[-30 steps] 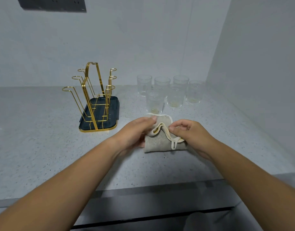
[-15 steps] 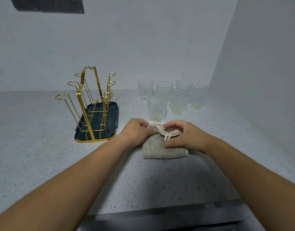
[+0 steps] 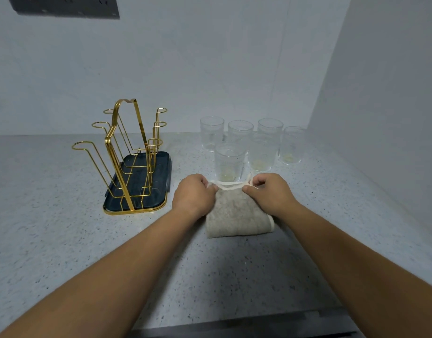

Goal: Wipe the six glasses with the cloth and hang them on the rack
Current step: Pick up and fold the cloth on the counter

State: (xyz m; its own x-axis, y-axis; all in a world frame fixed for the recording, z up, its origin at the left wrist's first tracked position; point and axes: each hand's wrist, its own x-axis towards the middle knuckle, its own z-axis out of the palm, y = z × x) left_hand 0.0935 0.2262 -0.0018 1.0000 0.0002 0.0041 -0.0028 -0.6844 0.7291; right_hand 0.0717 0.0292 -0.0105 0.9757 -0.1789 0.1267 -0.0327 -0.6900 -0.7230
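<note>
ok, both hands on the cloth point(image 3: 237, 215) right now. left hand point(image 3: 194, 196) has its fingers curled in, pinching the cream hem point(image 3: 231, 184) at the cloth's far-left corner. right hand point(image 3: 271, 193) does the same at the far-right corner, thumb & fingers pinching the hem, w/ a thin cream loop point(image 3: 251, 179) poking up by its knuckles. hem runs straight across b/w the two hands. cloth is grey-beige, folded, lying on the speckled bench point(image 3: 63, 240), near edge flat on the surface. far edge looks a bit raised in the pinch, can't tell how much.

six glasses point(image 3: 240, 131) stand upright just behind the cloth, all on the bench, none on the rack point(image 3: 127, 147) yet. front pair first: nearest glass point(image 3: 229, 161) is right behind the hem, b/w the hands, and the second glass point(image 3: 261, 153) is just to its right. back row of four sits close together behind them, toward the corner of the walls. a few show a yellowish bit at the bottom.

rack is gold wire, left of the hands, standing on a dark tray point(image 3: 161, 172) w/ a gold rim, near the left hand but not touching. both forearms reach in from the bottom of the view. dark panel point(image 3: 63, 6) up on the back wall, top left.
</note>
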